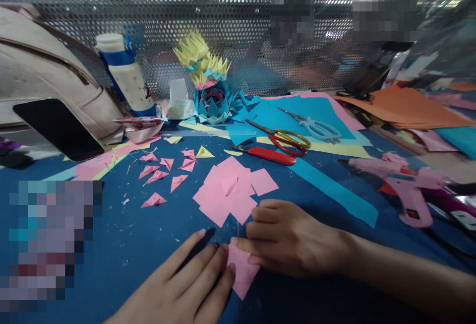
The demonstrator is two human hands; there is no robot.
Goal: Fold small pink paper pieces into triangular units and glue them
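A small pink paper square (pixel 244 277) lies corner-down on the blue table between my two hands. My left hand (pixel 188 279) is at its left edge, thumb and fingertips against the paper, while the little finger side stretches out over the table. Curled fingers of my right hand (pixel 292 239) press the square's upper right side. The paper's top edge is partly covered by the fingertips. Just beyond lies a pile of pink paper squares (pixel 211 192), spread out like a flower. Several small folded pink triangles (pixel 154 200) are scattered to the left of the pile.
Red-handled scissors (pixel 286 143), light blue scissors (pixel 323 129) and a red-handled cutter (pixel 273 156) lie behind the pile. At right rests a pink glue gun (pixel 409 185). A phone (pixel 59 128), bottle (pixel 128 81), bag (pixel 44 61) and folded-paper model (pixel 211 100) stand toward the back.
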